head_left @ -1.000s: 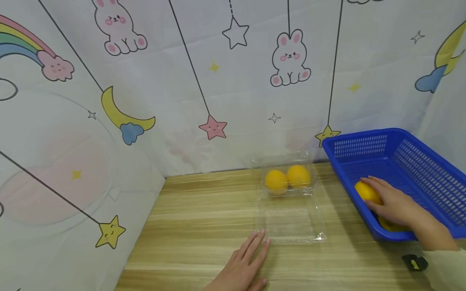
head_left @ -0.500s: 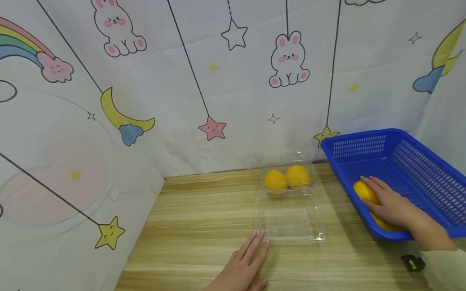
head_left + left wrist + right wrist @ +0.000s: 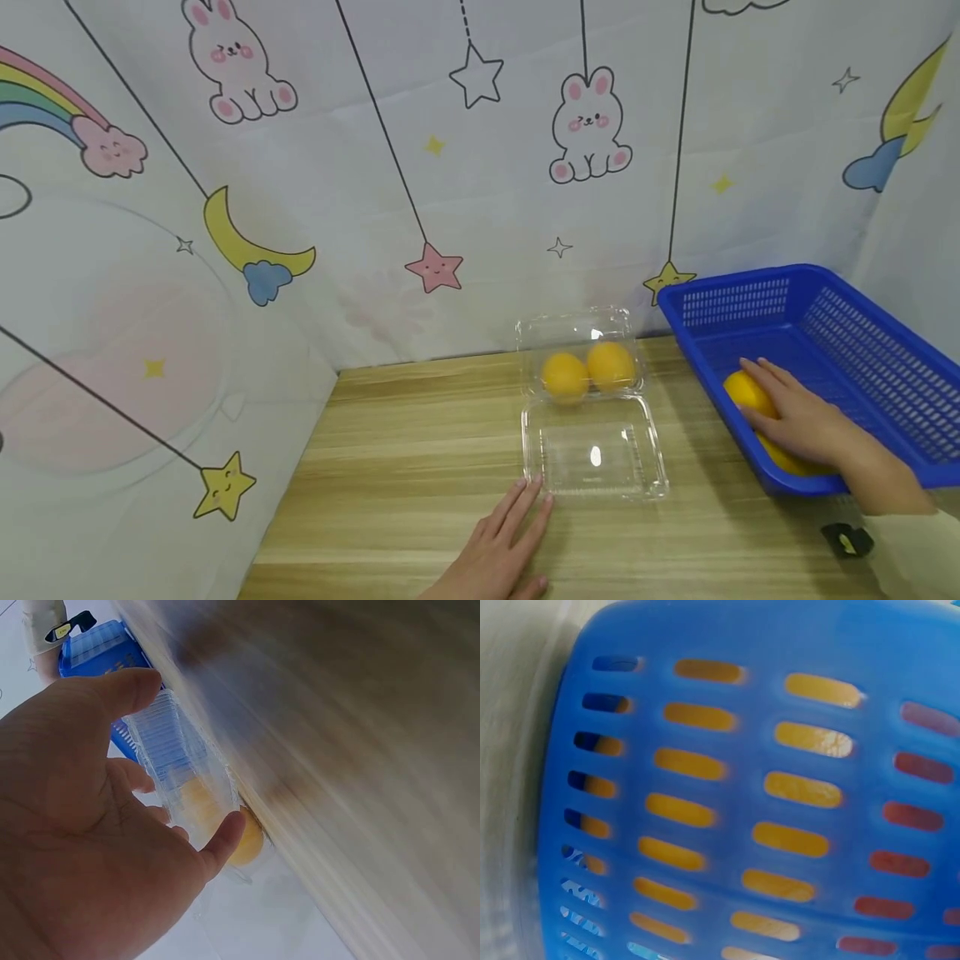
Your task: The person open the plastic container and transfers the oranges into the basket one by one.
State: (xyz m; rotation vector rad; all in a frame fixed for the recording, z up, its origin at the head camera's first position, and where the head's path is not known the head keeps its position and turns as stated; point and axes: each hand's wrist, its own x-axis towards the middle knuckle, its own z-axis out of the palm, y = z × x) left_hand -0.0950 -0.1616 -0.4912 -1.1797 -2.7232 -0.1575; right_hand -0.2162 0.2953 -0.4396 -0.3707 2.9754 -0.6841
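In the head view, my right hand (image 3: 806, 421) reaches into the blue plastic basket (image 3: 693, 354) with its fingers and thumb around an orange (image 3: 744, 392) by the left wall. Part of another orange (image 3: 787, 458) shows below that hand. My left hand (image 3: 495, 542) lies with fingers extended, fingertips at the near left corner of a clear plastic clamshell box (image 3: 592, 454). Two oranges, one on the left (image 3: 565, 377) and one on the right (image 3: 611, 365), sit side by side in the box's far half. Through the slots in the right wrist view, orange fruit (image 3: 679, 810) is visible; the hand is not.
The wooden table (image 3: 390, 450) meets a patterned white cloth (image 3: 510, 208) at the back and left. A small dark object (image 3: 847, 540) with a yellow mark is by the right sleeve (image 3: 903, 542), below the basket.
The head view has shifted slightly. My right hand stays at the orange in the basket, and more of the lower orange shows beside it. My left hand keeps its place at the box.
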